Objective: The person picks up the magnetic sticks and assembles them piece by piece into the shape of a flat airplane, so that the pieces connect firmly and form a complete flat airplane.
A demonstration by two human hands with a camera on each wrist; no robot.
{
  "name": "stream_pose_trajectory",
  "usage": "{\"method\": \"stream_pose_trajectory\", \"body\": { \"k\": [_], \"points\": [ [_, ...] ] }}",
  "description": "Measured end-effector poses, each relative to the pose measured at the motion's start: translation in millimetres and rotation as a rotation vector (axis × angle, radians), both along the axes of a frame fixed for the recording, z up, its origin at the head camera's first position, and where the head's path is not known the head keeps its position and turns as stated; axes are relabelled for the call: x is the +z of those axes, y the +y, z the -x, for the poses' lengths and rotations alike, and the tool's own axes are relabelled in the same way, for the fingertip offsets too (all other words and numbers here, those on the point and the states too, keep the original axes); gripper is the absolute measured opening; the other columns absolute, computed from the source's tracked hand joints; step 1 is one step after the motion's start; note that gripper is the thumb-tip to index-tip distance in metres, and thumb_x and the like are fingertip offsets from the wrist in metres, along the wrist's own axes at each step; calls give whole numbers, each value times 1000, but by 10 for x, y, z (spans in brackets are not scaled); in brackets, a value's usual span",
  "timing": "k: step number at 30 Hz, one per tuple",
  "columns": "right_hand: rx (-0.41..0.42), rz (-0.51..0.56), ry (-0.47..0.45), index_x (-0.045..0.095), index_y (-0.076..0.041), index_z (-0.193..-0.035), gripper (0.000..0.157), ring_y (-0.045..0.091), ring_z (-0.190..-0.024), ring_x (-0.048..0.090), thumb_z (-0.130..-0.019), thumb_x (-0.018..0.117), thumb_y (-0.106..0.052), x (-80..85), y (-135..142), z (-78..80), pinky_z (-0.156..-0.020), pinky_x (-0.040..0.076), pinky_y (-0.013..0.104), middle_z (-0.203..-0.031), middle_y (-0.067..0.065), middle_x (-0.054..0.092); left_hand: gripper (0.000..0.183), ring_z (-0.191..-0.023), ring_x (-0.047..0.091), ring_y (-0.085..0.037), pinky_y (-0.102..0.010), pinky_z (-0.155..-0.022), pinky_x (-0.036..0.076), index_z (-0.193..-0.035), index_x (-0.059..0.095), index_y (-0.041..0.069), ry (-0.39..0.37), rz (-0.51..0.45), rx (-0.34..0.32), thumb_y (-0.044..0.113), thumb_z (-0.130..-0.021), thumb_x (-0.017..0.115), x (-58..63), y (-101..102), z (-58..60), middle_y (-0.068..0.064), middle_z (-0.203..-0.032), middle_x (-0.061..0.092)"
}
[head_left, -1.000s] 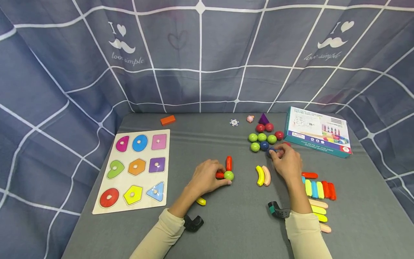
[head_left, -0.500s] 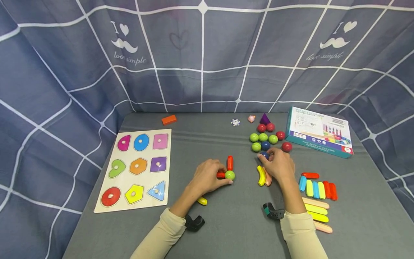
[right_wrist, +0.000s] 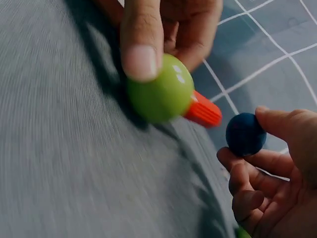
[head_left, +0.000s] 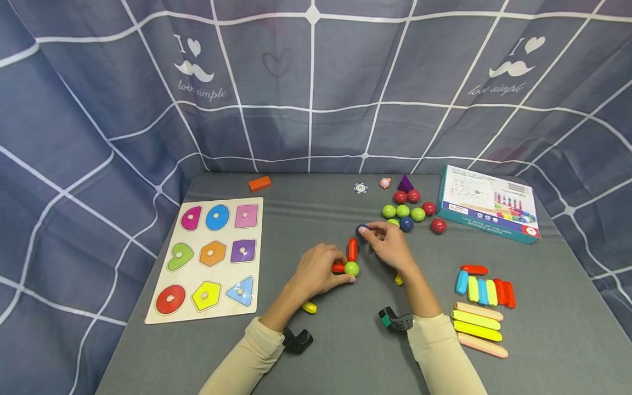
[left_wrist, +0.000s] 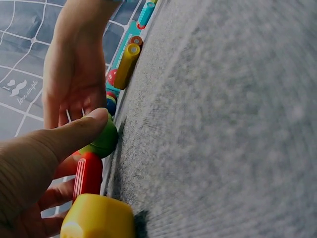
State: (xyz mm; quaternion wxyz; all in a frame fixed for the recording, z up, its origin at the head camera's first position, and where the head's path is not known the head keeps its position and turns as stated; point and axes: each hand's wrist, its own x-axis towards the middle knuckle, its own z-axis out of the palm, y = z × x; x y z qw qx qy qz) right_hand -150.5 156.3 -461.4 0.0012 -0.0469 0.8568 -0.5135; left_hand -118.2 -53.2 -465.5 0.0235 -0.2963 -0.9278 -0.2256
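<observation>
Blue ball (right_wrist: 246, 134), pinched in right hand (head_left: 392, 247), moved from other balls (head_left: 402, 211) to just off red peg (head_left: 352, 249); left hand (head_left: 320, 269) grips green ball (head_left: 352, 269); arrangement seemingly has next piece nearby

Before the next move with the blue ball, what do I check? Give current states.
1. Blue ball secure in right hand: ok, pinched between thumb and fingers.
2. Left hand on the lime-green ball: ok, thumb touching it.
3. Far red stick up against the lime-green ball: ok, they meet in the head view.
4. Blue ball seated on the far red stick: not ok, gap visible in the right wrist view.
5. Yellow piece joined to the near red stick: cannot tell.
</observation>
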Motion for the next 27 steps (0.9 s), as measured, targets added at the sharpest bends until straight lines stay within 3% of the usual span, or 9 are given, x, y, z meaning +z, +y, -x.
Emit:
{"method": "stream_pose_trajectory", "body": {
  "k": [6, 18, 22, 27],
  "points": [
    [14, 105, -97, 66, 1, -107, 36, 15, -60, 57, -92, 64, -31, -113, -147, 78, -54, 47, 25, -83, 10, 67, 37, -68, 44, -8, -25, -56, 35, -85, 70, 23, 2, 8, -13, 56, -70, 77, -12, 22, 2, 11, -75, 55],
    [-10, -120, -42, 67, 0, -108, 36, 13, -57, 51, -90, 65, -31, -97, -230, 31, -50, 40, 27, -73, 4, 62, 37, -70, 45, -8, -26, -58, 36, -85, 70, 23, -1, 15, -11, 56, -71, 77, -2, 3, 5, 11, -76, 55],
    [1, -144, -37, 65, -1, -112, 37, 13, -55, 50, -90, 65, -31, -74, -197, -8, -49, 40, 28, -70, 3, 60, 38, -71, 46, -8, -25, -58, 37, -87, 71, 22, 0, 21, -7, 57, -72, 75, 0, -2, 2, 12, -78, 57],
    [-28, -138, 21, 66, -4, -113, 34, 14, -53, 51, -91, 65, -30, 12, 64, -145, -45, 40, 28, -75, 3, 63, 39, -71, 47, -8, -25, -59, 37, -89, 72, 22, -12, 17, -4, 57, -72, 75, -5, -5, -4, 11, -81, 58]
  ]
}}
